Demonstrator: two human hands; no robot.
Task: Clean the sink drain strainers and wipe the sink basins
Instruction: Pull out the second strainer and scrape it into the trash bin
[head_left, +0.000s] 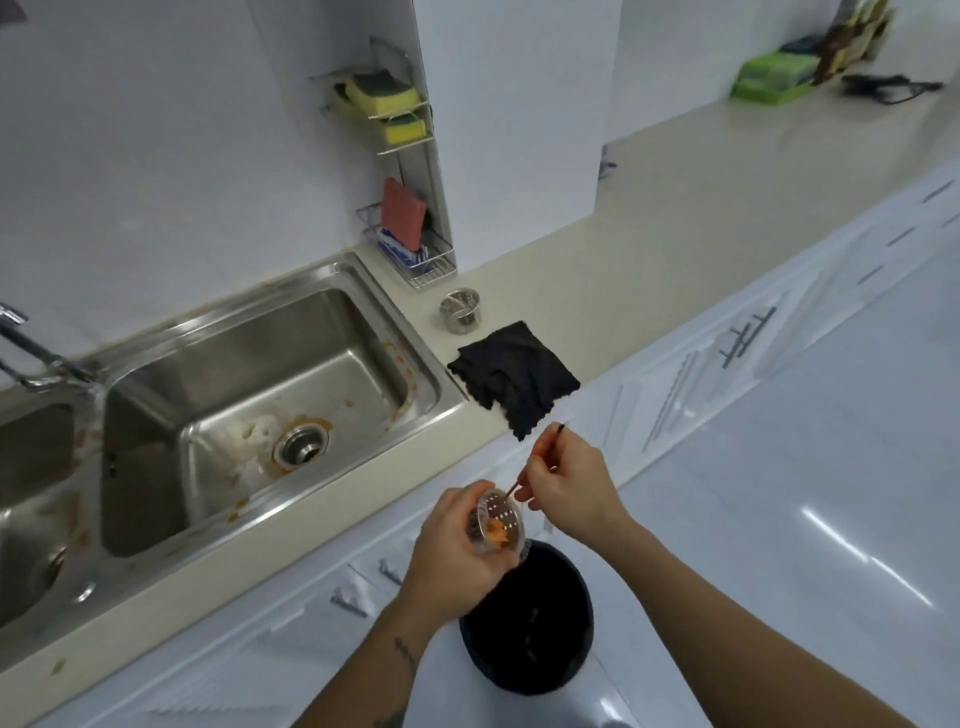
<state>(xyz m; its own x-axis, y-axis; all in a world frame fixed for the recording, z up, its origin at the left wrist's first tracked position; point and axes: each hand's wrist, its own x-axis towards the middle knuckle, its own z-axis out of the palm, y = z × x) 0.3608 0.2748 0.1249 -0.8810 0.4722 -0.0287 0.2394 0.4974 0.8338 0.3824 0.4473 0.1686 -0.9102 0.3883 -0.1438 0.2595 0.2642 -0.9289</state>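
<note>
My left hand (457, 551) grips a metal drain strainer (500, 521), tilted above a black bin (527, 618) on the floor; orange scraps cling inside it. My right hand (566, 480) pinches a thin stick (535, 457) whose tip touches the strainer's rim. A second strainer (461, 309) stands upright on the counter beside a black cloth (514, 376). The right sink basin (249, 410) is smeared with orange and white residue around its open drain (301, 448). The left basin (36, 499) shows only partly.
A wire rack (410, 171) on the wall holds yellow sponges, a red pad and a blue item. The faucet (31, 353) stands at the left. White cabinet drawers with metal handles (748, 332) run beneath the beige counter (649, 234). A green box (774, 78) sits far right.
</note>
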